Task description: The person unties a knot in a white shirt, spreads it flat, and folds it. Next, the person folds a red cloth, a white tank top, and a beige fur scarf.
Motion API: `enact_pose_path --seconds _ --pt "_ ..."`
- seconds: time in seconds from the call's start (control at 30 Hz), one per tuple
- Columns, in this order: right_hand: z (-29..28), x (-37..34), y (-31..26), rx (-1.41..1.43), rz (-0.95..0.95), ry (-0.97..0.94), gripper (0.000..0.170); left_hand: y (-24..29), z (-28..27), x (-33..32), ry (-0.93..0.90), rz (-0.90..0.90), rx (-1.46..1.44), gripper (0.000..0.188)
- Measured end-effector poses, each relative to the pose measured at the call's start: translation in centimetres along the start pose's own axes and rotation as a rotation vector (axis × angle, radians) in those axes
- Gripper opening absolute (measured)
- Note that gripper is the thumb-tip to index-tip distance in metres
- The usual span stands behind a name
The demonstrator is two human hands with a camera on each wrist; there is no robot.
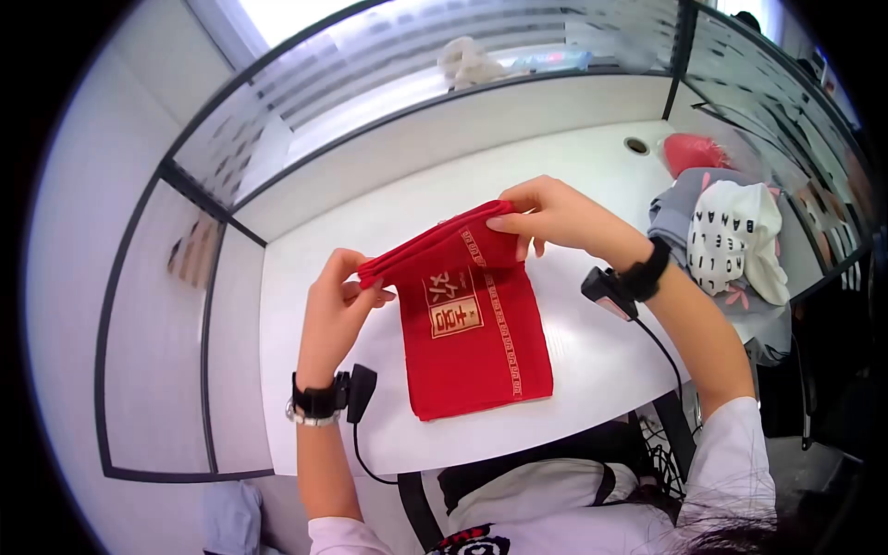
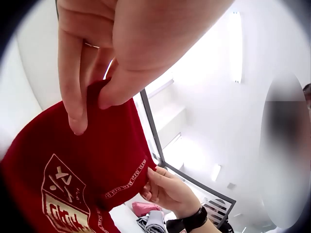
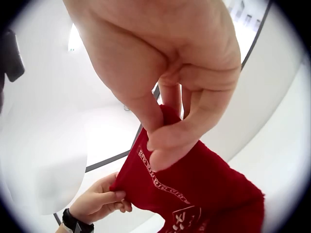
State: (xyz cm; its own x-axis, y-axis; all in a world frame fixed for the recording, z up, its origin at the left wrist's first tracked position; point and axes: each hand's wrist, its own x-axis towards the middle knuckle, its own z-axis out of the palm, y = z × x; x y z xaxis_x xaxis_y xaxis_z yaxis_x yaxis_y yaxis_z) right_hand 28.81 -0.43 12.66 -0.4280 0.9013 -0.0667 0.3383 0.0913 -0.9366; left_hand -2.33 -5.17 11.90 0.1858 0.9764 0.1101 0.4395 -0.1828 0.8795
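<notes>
A red towel [image 1: 453, 356] with gold printed characters and a pale patterned band hangs between my hands over the white desk. Its lower part spreads flat toward the near edge, while the upper edge is bunched in layered folds. My left hand [image 1: 335, 301] pinches the upper left corner between thumb and fingers. At the upper right corner, my right hand [image 1: 564, 220] grips the cloth the same way, higher and farther out than the left. In the left wrist view, the towel [image 2: 112, 145] droops below the thumb and fingers. The right wrist view shows the cloth [image 3: 214, 174] stretched across to the other hand.
On the right of the desk [image 1: 314, 407] lie folded grey clothes [image 1: 671, 208], a white garment with black lettering [image 1: 731, 236] and a red bundle [image 1: 692, 153]. Low partitions [image 1: 444, 120] enclose the desk. Cables [image 1: 661, 347] run from the wrist cameras.
</notes>
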Motion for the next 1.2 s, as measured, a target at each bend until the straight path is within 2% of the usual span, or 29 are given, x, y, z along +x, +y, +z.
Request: enact_pose_path --seconds 0.07,0.13,0.17,0.2,0.23,0.27,0.33,0.4,0.47,0.5,0.57,0.6,0.67,0.7,0.77,0.8,0.87,0.93,0.97,1.0,1.07,1.13,1.2 --pt "0.5 -1.4 0.0 0.051 -0.072 -0.042 0.019 0.3 -0.1 -1.7 0.004 0.003 -0.027 0.015" --pt "1.1 -3.4 0.4 -0.007 -0.123 -0.084 0.019 -0.2 -0.6 -3.6 -0.037 0.053 -0.018 0.018" --pt "1.5 -4.5 1.1 -0.105 -0.252 -0.064 0.021 -0.2 -0.6 -4.8 -0.046 0.106 0.076 0.023" --pt "2.0 -5.7 1.5 -0.206 -0.383 -0.042 0.024 0.3 -0.3 -6.2 -0.044 0.064 0.059 0.024" --pt "2.3 -7.1 1.4 -0.270 -0.395 -0.099 0.029 0.3 -0.1 -7.6 -0.075 0.070 0.066 0.024" --pt "2.8 -8.4 1.8 -0.443 -0.499 -0.101 0.030 0.3 0.1 -8.9 -0.109 0.080 0.076 0.024" --pt "3.8 -10.6 3.0 -0.493 -0.495 -0.132 0.029 1.1 1.2 -10.8 -0.144 0.051 0.140 0.023" --pt "4.9 -11.6 4.4 -0.632 -0.509 -0.124 0.028 0.6 2.1 -11.9 -0.189 0.140 0.334 0.023" --pt "5.8 -12.4 4.9 -0.694 -0.515 -0.148 0.028 -0.4 2.5 -13.0 -0.247 0.119 0.361 0.024" --pt "6.1 -12.8 4.8 -0.688 -0.498 -0.143 0.029 -0.3 2.5 -13.5 -0.232 0.121 0.362 0.024" --pt "6.3 -13.5 4.1 -0.688 -0.491 -0.119 0.028 0.2 2.4 -13.9 -0.189 0.242 0.495 0.025" --pt "6.0 -13.8 2.9 -0.637 -0.412 -0.178 0.027 0.5 2.4 -14.1 -0.183 0.260 0.552 0.026" --pt "5.5 -13.0 2.6 -0.614 -0.371 -0.221 0.023 1.3 2.9 -14.6 -0.123 0.265 0.562 0.026" --pt "5.2 -12.4 2.1 -0.632 -0.375 -0.216 0.023 1.6 3.3 -14.8 -0.158 0.288 0.510 0.027" --pt "4.8 -10.5 0.6 -0.642 -0.259 -0.316 0.021 1.4 3.7 -15.0 -0.272 0.303 0.433 0.033" --pt "4.3 -9.3 -0.1 -0.578 -0.186 -0.318 0.019 0.9 3.8 -15.1 -0.258 0.311 0.433 0.033" --pt "3.8 -5.9 0.9 -0.452 -0.273 -0.252 0.024 0.0 3.8 -15.2 -0.291 0.350 0.474 0.035" --pt "3.5 -2.2 0.7 -0.514 -0.338 -0.158 0.027 -0.3 3.4 -15.5 -0.321 0.315 0.436 0.034" --pt "3.6 0.0 1.8 -0.631 -0.431 -0.125 0.036 -0.3 3.3 -15.5 -0.324 0.310 0.429 0.033" --pt "4.2 1.7 1.2 -0.683 -0.327 -0.196 0.049 -0.3 3.3 -15.6 -0.327 0.306 0.421 0.031" --pt "6.4 4.1 -0.7 -0.729 0.191 -0.617 0.059 -0.4 3.3 -15.4 -0.313 0.303 0.405 0.029" --pt "7.6 3.8 -0.3 -0.738 0.236 -0.687 0.063 -0.4 3.1 -15.7 -0.302 0.309 0.399 0.027" --pt "8.4 2.8 -0.6 -0.487 0.156 -0.829 0.063 -0.2 2.2 -16.4 -0.362 0.187 0.292 0.024"
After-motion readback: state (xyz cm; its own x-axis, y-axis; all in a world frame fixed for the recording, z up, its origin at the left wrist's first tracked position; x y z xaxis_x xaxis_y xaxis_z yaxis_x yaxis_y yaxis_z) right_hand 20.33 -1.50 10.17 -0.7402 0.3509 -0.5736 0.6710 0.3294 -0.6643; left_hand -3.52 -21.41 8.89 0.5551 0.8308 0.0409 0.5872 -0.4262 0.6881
